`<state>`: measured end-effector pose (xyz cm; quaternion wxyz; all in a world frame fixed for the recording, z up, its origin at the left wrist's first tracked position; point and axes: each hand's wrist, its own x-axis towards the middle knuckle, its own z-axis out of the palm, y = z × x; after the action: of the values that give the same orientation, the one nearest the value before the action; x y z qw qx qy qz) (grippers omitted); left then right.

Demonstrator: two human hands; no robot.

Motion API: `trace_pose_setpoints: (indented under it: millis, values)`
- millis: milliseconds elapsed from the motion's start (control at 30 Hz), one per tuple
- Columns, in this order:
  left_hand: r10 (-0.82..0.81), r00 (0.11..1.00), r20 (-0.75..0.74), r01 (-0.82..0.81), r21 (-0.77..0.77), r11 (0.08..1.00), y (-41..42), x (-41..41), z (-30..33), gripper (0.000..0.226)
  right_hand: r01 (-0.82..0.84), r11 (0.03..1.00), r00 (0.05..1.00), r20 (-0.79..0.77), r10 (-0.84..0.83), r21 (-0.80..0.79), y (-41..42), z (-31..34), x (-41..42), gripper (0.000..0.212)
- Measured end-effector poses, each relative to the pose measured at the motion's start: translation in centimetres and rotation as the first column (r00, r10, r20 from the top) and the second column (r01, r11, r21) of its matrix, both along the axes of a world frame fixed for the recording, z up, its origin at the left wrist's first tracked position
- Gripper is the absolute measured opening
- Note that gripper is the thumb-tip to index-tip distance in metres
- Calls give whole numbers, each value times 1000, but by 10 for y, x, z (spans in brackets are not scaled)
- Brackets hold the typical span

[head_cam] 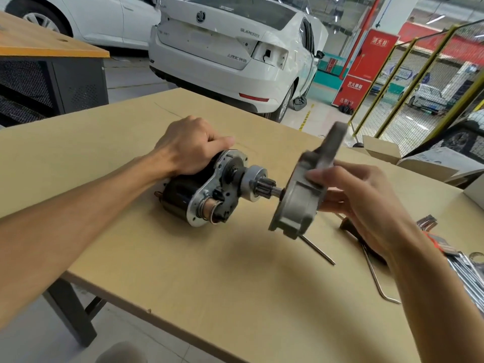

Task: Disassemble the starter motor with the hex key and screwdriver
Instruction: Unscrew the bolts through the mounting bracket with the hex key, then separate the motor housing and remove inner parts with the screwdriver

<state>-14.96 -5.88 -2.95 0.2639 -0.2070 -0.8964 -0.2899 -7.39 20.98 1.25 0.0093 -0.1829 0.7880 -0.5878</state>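
Note:
The starter motor body [183,197], black with a silver end plate, lies on its side on the tan table [183,271]. Its pinion gear [264,187] and shaft point right. My left hand [191,148] grips the top of the body from above. My right hand [358,203] holds the grey cast nose housing [301,197], lifted and blurred, just off the shaft tip. A long screwdriver shaft [318,248] lies on the table under the housing. A bent hex key [377,279] lies further right, partly under my right forearm.
Several metal tools [463,265] lie at the table's right edge. Open cardboard boxes [387,153] stand at the back right. A white car [235,48] is parked beyond the table, an orange-topped workbench [47,45] stands at the left, and a yellow mesh fence [419,87] runs at the right.

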Motion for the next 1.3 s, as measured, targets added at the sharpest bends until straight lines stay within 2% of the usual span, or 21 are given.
trace_pose_setpoints:
  millis: [233, 367, 500, 567, 633, 733, 833, 933, 1033, 1100, 1167, 1300]
  values:
    - [15, 1000, 17, -13, -110, 994, 6, -4, 0, 54, 2, 995, 1000, -7, -1, 98, 10, 1, -7, 30]
    - [6, 999, 50, 2, -155, 988, 4, -7, 2, 52, 99, 987, 995, -9, -99, 123, 23, 5, -7, 35]
    - [26, 997, 70, -13, -188, 982, 0, -9, 3, 48, 316, 949, 947, -54, -316, -3, 26, 4, -11, 24]
    - [30, 997, 66, -18, -180, 984, 0, -8, 3, 47, 438, 898, 888, -133, -441, -52, 23, 0, -13, 21]
    - [27, 998, 65, -15, -172, 985, 0, -9, 2, 46, 536, 844, 812, -260, -523, -24, 16, -7, -15, 26]
    - [32, 998, 57, -22, -168, 986, -1, -10, 1, 46, 624, 781, 720, -416, -556, 37, -3, -11, -25, 39]
    - [25, 998, 55, -15, -172, 985, -1, -10, 0, 45, 674, 723, 681, -508, -527, 155, -25, -8, -48, 56]
    - [20, 998, 66, -8, -170, 985, -1, -10, 0, 44, 686, 647, 692, -572, -440, 331, -46, -3, -77, 69]
    - [23, 997, 69, -11, -166, 986, -3, -10, 0, 42, 639, 545, 763, -540, -355, 543, -70, -4, -104, 68]
    - [24, 998, 64, -13, -167, 986, -2, -9, 0, 41, 595, 467, 803, -496, -330, 654, -81, -8, -119, 55]
    - [25, 998, 65, -14, -170, 985, -1, -9, 0, 42, 523, 431, 850, -411, -330, 735, -85, -12, -130, 47]
    - [20, 996, 84, -6, -166, 986, 0, -7, 0, 39, 380, 399, 916, -280, -287, 834, -82, -20, -136, 50]
